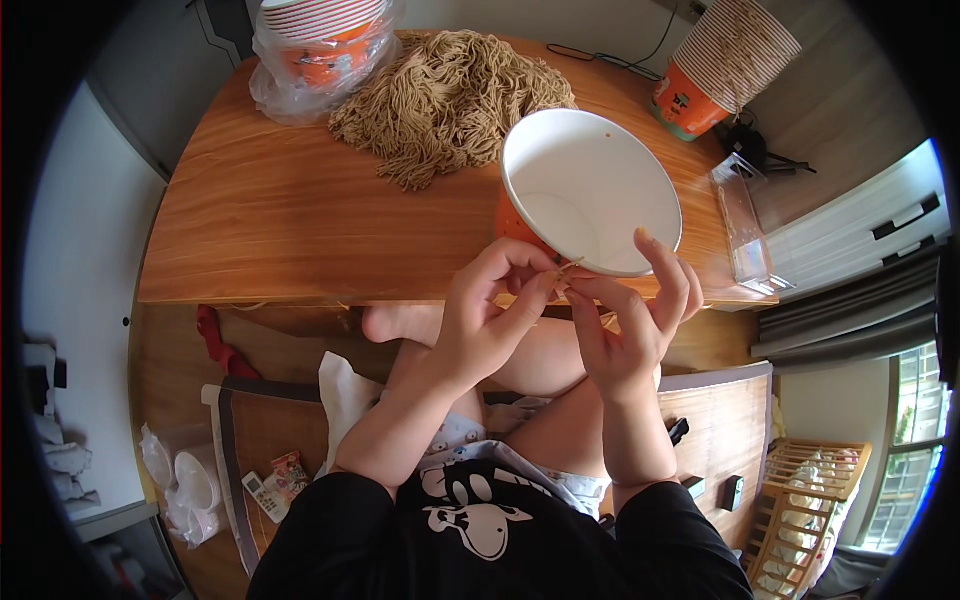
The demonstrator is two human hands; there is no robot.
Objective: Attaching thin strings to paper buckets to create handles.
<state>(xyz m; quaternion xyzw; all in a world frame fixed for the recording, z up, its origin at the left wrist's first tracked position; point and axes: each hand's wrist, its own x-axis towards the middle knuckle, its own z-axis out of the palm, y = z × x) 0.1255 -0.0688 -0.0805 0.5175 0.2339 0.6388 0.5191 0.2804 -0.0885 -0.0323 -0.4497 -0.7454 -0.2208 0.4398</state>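
Both my hands meet just below the near rim of a paper bowl [590, 190], white inside and orange outside, tilted toward me at the table's front edge. My left hand [490, 315] and my right hand [630, 320] pinch a thin tan strand [568, 266] between thumbs and fingertips. My right index finger rests against the bowl's rim. Whether either hand also carries the bowl is hidden. A big heap of tan noodle-like strands [450, 100] lies on the wooden table [290, 230] behind the bowl.
A plastic bag with stacked orange bowls [320, 50] sits at the back left. Another stack of bowls [715, 65] lies at the back right, a clear plastic box [745, 225] near the right edge. Below, a mat with a remote and packet [275, 480].
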